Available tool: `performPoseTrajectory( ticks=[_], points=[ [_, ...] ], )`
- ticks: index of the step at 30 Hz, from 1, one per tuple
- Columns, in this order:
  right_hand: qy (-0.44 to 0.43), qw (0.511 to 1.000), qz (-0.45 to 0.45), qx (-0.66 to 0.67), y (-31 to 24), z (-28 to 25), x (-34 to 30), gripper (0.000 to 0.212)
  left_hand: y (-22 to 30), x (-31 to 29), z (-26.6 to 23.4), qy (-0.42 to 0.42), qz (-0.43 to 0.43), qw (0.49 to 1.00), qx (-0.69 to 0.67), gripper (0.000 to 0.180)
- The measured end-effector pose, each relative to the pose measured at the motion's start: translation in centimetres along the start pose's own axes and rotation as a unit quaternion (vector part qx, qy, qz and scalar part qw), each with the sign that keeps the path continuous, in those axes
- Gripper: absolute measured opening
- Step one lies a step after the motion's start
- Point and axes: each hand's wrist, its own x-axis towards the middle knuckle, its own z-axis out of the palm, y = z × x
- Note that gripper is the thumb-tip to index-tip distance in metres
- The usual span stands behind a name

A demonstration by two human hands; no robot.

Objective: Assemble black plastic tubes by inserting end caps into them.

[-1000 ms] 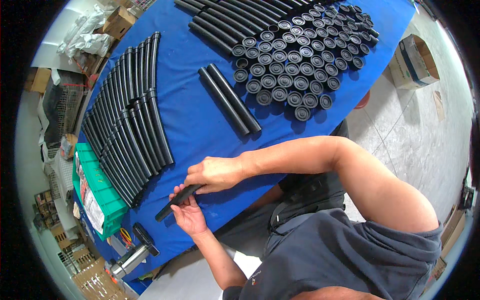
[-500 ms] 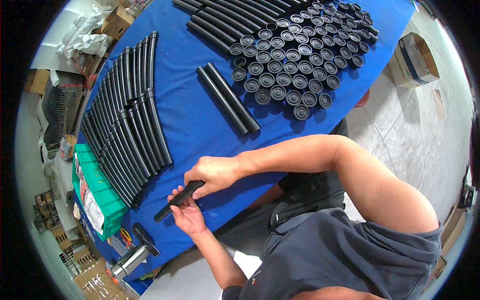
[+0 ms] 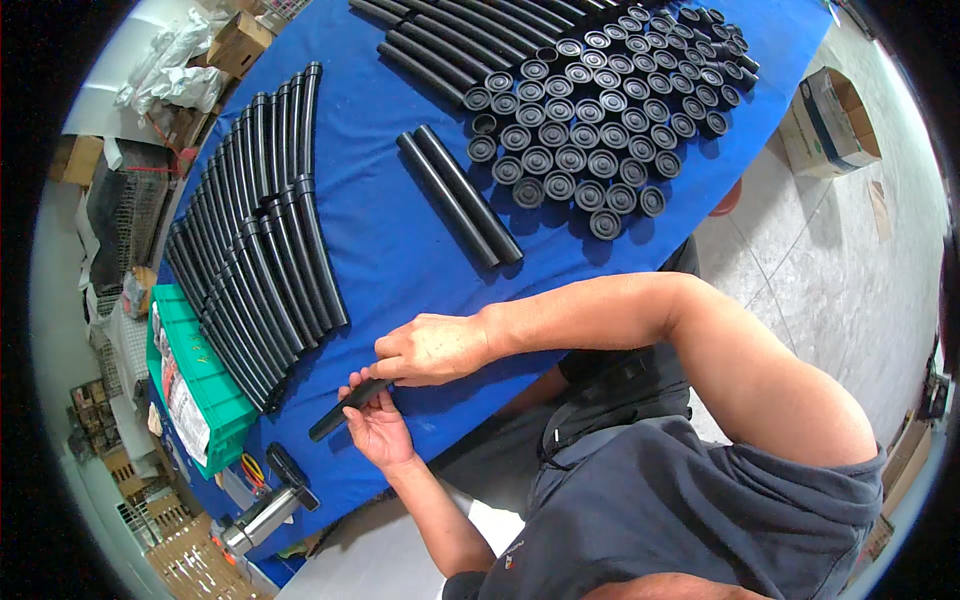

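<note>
A black tube (image 3: 337,412) slants over the blue cloth near the table's edge. My left hand (image 3: 380,434) supports it from below, fingers curled round its middle. On its upper end, my right hand (image 3: 432,350) closes with bent fingers, hiding that end. Beyond my hands, two loose black tubes (image 3: 460,200) lie side by side on the cloth. Left of them are overlapping rows of black tubes with collars (image 3: 265,240). At the far right, many black tubes lie with their round ringed ends (image 3: 570,158) toward me.
The blue-covered table (image 3: 365,270) spans the middle. Along its left edge stands a green crate (image 3: 205,375) with papers. Nearby are a black-and-silver tool (image 3: 270,510) and a yellow-and-red-handled tool (image 3: 252,468). An open carton (image 3: 828,122) sits on the floor at right.
My right hand has shifted slightly and turned at the tube's upper end, its fingers now covering more of it. My left hand keeps its hold almost unmoved.
</note>
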Motion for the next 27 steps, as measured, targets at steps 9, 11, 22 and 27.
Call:
performPoseTrajectory(
  ticks=[9, 11, 22, 27],
  points=[
    [-0.009, 1.000, 0.005, 0.014, -0.1, 0.0, 0.1, 0.035, 0.0, -0.1, 0.4, -0.001, 0.006, 1.000, -0.005, 0.033],
    [-0.021, 0.998, 0.027, 0.059, -0.1, -0.4, 0.2, 0.030, 0.0, -0.2, 0.4, 0.004, 0.009, 1.000, -0.017, 0.033],
    [-0.033, 0.989, 0.079, 0.121, -0.3, 0.0, 0.3, 0.024, -0.1, -0.2, 0.9, -0.028, 0.006, 1.000, -0.014, 0.028],
    [-0.025, 0.989, 0.073, 0.127, -0.2, 0.2, 0.3, 0.024, -0.1, -0.3, 0.7, 0.000, 0.019, 1.000, 0.014, 0.031]
  ],
)
